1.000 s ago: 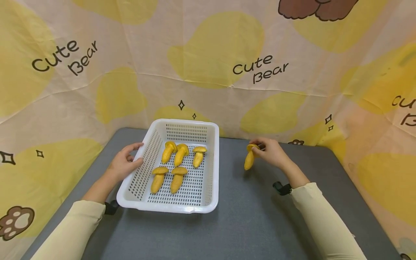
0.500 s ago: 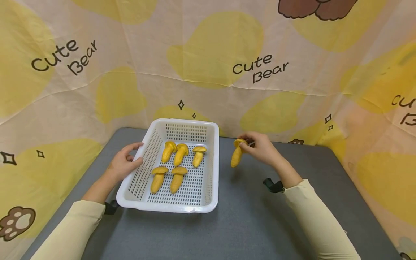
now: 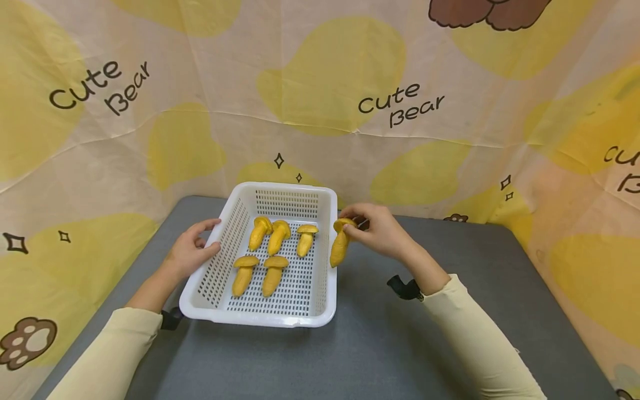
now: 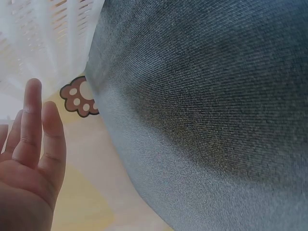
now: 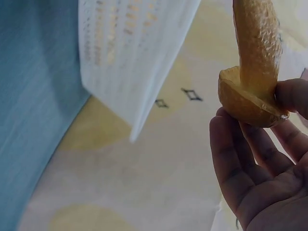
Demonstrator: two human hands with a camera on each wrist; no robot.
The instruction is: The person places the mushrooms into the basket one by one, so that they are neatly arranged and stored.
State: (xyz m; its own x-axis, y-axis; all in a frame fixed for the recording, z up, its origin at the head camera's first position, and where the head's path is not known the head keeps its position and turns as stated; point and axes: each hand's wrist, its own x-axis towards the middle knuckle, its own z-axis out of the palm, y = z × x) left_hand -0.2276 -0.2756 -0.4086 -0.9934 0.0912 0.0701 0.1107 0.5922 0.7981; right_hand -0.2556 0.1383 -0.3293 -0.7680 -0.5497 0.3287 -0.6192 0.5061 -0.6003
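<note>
My right hand (image 3: 377,229) pinches a yellow toy mushroom (image 3: 339,249) by its cap, with the stem hanging down over the right rim of a white plastic basket (image 3: 327,278). In the right wrist view, thumb and fingers meet at the cap of this mushroom (image 5: 257,48), beside the outer wall of the basket (image 5: 130,57). My left hand (image 3: 190,250) touches the basket's left rim with its thumb and index finger. The left wrist view shows straight fingers (image 4: 31,125) of that hand near the slotted wall. Several similar mushrooms (image 3: 273,276) lie inside on the basket floor.
The basket stands on a dark grey table (image 3: 370,344), left of centre. A printed "Cute Bear" cloth (image 3: 320,83) hangs behind and along both sides of the table. Dark straps (image 3: 406,289) sit at both wrists.
My right hand has carried the mushroom leftward from above the table at the right to the basket's right rim. The left hand, the basket and the mushrooms inside have stayed in place.
</note>
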